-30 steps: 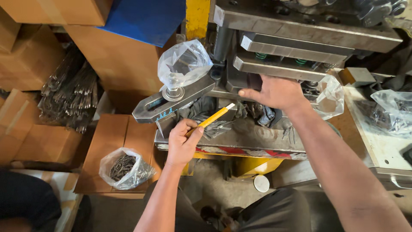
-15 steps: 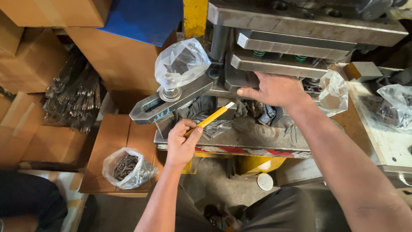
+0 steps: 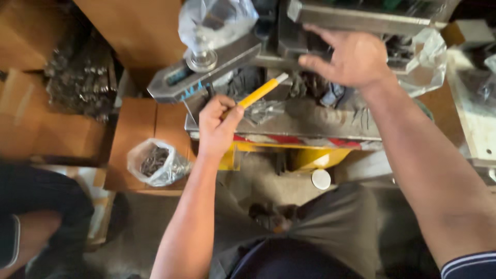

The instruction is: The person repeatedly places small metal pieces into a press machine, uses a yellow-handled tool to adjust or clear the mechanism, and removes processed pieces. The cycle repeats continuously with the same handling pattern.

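Left hand (image 3: 216, 126), a little left of the frame centre, is closed around a yellow stick (image 3: 261, 92) that points up and right toward the grey press bed (image 3: 320, 121). Right hand (image 3: 349, 57), in the upper middle, lies with fingers (image 3: 310, 62) spread and bent on the dark metal block (image 3: 289, 44), holding nothing that I can see. A clear bag of small metal parts (image 3: 155, 163) sits at the lower left on a cardboard box (image 3: 137, 124)

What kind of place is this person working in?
Most likely a small metalworking workshop. A heavy steel press machine fills the bench, a clear bag of small metal parts sits on cardboard boxes, and the left hand holds a yellow-handled tool.
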